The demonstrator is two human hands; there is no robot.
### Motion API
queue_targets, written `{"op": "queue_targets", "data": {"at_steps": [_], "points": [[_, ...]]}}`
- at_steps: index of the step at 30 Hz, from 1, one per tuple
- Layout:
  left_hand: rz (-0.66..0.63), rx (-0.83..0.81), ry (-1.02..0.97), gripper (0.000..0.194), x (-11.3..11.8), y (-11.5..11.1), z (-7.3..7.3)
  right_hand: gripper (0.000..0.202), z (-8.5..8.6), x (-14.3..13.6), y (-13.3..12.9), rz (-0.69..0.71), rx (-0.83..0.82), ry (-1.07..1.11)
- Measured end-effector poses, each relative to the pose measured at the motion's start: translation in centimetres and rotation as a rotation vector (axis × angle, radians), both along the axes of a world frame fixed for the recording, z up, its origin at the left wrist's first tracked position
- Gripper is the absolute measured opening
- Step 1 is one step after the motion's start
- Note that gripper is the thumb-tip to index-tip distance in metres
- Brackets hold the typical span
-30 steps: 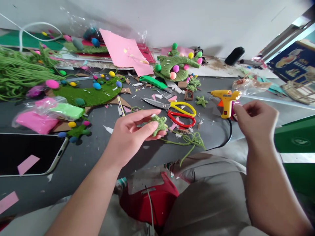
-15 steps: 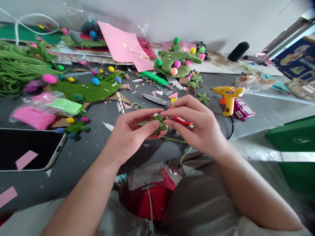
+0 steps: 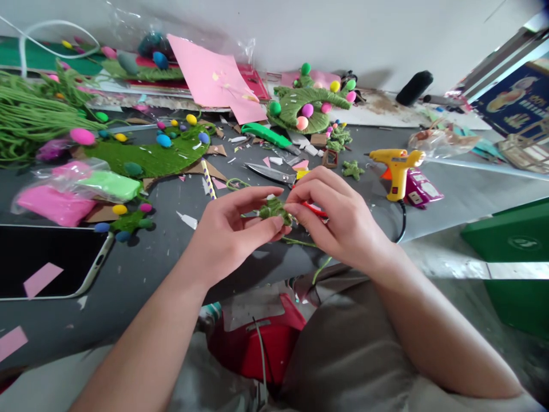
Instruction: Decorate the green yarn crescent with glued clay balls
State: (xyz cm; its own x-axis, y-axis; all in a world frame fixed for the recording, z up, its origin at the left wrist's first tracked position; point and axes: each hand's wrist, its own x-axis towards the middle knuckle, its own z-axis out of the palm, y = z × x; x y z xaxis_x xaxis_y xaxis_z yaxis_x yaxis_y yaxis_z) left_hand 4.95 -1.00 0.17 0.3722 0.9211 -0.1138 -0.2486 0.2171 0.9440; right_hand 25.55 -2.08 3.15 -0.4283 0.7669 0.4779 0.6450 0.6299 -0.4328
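Note:
Between my hands is a small green yarn-wrapped piece (image 3: 272, 209) with a white tip at its top. My left hand (image 3: 235, 229) grips it from the left, thumb across its front. The fingertips of my right hand (image 3: 337, 214) pinch its right edge, or yarn at that edge; I cannot tell which. A green yarn strand (image 3: 322, 269) trails below my right hand toward my lap. Just behind the hands lie scissors (image 3: 270, 173), their red handles partly hidden by my right hand. A small green yarn star (image 3: 352, 169) rests on the table beyond.
A yellow glue gun (image 3: 397, 166) stands at the right with its black cord. A green utility knife (image 3: 268, 136) and paper scraps lie behind the hands. At left are a phone (image 3: 47, 257), bagged clay (image 3: 58, 200) and a green yarn bundle (image 3: 34, 109). Decorated green wreaths (image 3: 300, 109) sit at the back.
My left thumb has slid lower on the yarn piece, showing more of its front. My right fingers have drawn closer together at its right edge. The view has shifted slightly.

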Motion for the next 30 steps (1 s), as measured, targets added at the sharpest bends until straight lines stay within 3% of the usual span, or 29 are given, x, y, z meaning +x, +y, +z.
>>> {"op": "queue_targets", "data": {"at_steps": [21,30], "points": [[0.003,0.019,-0.004,0.031,0.0,0.1,-0.3,0.025,-0.4,-1.2,-0.4,-0.077,-0.027,-0.027],[0.015,0.058,0.073,0.044,0.0,0.0,-0.3,0.034,-0.8,-1.8,-0.1,-0.190,0.020,-0.008]]}}
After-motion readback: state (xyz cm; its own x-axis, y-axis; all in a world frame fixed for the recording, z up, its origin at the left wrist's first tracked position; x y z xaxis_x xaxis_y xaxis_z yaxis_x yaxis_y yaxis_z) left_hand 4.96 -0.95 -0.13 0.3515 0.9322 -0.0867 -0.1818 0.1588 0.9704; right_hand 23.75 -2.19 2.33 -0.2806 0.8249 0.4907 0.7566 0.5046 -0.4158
